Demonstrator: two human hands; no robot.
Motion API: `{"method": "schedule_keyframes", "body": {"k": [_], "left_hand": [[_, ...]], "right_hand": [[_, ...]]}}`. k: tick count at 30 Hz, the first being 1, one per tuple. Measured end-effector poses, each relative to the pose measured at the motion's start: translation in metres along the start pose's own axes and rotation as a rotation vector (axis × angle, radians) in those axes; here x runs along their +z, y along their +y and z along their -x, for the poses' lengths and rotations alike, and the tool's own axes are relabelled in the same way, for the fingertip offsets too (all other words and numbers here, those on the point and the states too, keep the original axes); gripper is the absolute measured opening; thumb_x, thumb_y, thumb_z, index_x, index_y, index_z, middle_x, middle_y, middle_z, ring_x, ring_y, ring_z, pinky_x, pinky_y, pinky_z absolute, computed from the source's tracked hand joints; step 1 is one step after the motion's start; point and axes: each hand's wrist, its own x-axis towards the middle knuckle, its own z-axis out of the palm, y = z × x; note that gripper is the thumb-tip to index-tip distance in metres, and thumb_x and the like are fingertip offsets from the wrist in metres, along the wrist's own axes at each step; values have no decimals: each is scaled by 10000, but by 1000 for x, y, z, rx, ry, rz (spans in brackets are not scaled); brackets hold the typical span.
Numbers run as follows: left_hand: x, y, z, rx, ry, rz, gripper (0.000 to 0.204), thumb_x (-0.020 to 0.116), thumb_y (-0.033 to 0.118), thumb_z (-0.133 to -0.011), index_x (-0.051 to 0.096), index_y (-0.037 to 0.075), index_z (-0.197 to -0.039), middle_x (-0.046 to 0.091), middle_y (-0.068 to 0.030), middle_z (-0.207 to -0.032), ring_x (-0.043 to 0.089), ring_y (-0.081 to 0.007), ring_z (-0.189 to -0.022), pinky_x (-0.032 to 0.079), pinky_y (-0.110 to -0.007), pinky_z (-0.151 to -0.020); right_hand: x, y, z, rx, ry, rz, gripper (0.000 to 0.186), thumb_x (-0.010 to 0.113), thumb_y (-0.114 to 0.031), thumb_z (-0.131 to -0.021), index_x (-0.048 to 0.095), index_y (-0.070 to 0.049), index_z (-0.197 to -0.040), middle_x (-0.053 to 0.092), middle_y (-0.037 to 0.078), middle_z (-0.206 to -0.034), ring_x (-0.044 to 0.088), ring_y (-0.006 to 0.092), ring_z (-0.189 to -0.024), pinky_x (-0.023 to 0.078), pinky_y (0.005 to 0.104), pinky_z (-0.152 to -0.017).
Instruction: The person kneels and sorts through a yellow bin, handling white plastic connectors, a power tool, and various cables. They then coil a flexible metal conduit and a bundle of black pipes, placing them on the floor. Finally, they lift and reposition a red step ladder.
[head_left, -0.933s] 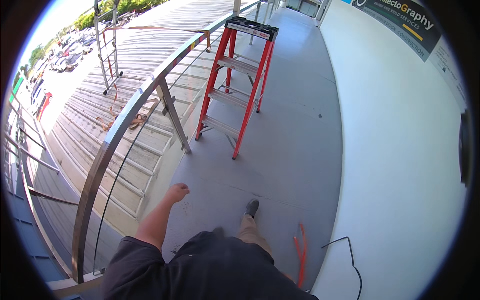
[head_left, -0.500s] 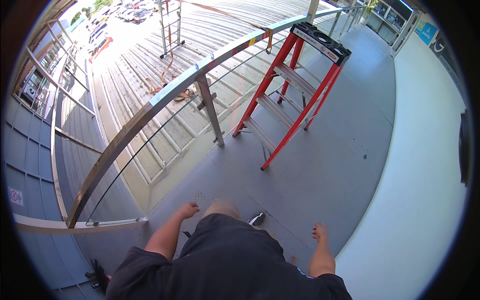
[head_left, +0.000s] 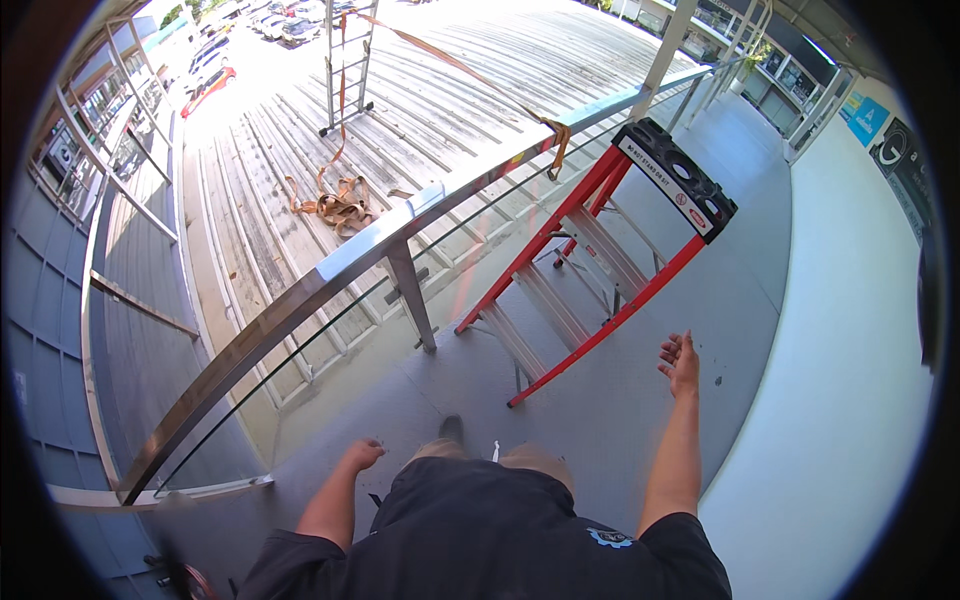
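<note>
A red stepladder (head_left: 582, 318) with metal steps and a black top cap (head_left: 677, 178) stands open on the grey walkway in front of me. My right hand (head_left: 681, 362) reaches forward to the right of the ladder, fingers apart, holding nothing and not touching it. Low at my left side hangs my left hand (head_left: 362, 455), loosely open with nothing visible in it. It is nearest to the glass-and-metal railing (head_left: 290, 312), but apart from it.
An orange strap (head_left: 345, 208) lies heaped on the corrugated roof (head_left: 255, 180) beyond the railing and runs to the rail. A metal ladder (head_left: 348, 85) stands farther out there. A pale wall (head_left: 840, 330) borders the grey walkway floor (head_left: 640, 420) on the right.
I have stepped closer to the stepladder, which appears larger and lower. My right hand has risen and stretched forward toward it. My left hand stays low at my side.
</note>
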Motion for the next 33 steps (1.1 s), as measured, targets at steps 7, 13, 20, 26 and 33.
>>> {"method": "schedule_keyframes", "body": {"k": [7, 13, 20, 26, 33], "left_hand": [[-39, 116, -29, 166, 190, 201, 437, 698, 378, -875, 721, 63, -1176, 733, -176, -1125, 688, -317, -1070, 526, -403, -944], [24, 175, -14, 71, 235, 250, 427, 699, 385, -888, 726, 58, -1160, 732, -177, -1135, 689, -308, -1067, 529, -399, -934], [147, 163, 63, -286, 134, 603, 385, 710, 372, -906, 730, 51, -1118, 730, -82, -986, 640, -200, -754, 516, -356, -626], [173, 199, 72, -392, 123, 855, 390, 712, 387, -908, 702, 62, -1122, 696, -41, -966, 579, -153, -696, 458, -313, -536], [133, 327, 5, -106, 40, 911, 646, 608, 596, -932, 592, 95, -1339, 631, -86, -1230, 597, -257, -1027, 500, -421, -831]], "right_hand": [[-23, -150, -111, -230, 150, -49, 825, 448, -755, -934, 506, -107, -1443, 533, 109, -1418, 492, 291, -1272, 392, 494, -1024], [-28, -205, -247, -321, -46, -164, 835, 399, -752, -955, 495, -94, -1459, 553, 120, -1428, 518, 279, -1291, 400, 486, -1071], [-7, -196, -285, -290, -691, -408, 775, 295, -709, -1011, 688, -53, -1134, 713, 88, -957, 670, 194, -921, 554, 368, -854], [1, -177, -278, -399, -449, -473, 668, 281, -634, -1047, 673, -108, -922, 680, 23, -746, 604, 112, -560, 540, 275, -509], [5, -132, -198, -444, -687, -623, 912, 299, -716, -1002, 550, 99, -1326, 611, 235, -1323, 578, 357, -1252, 443, 504, -1084]]}}
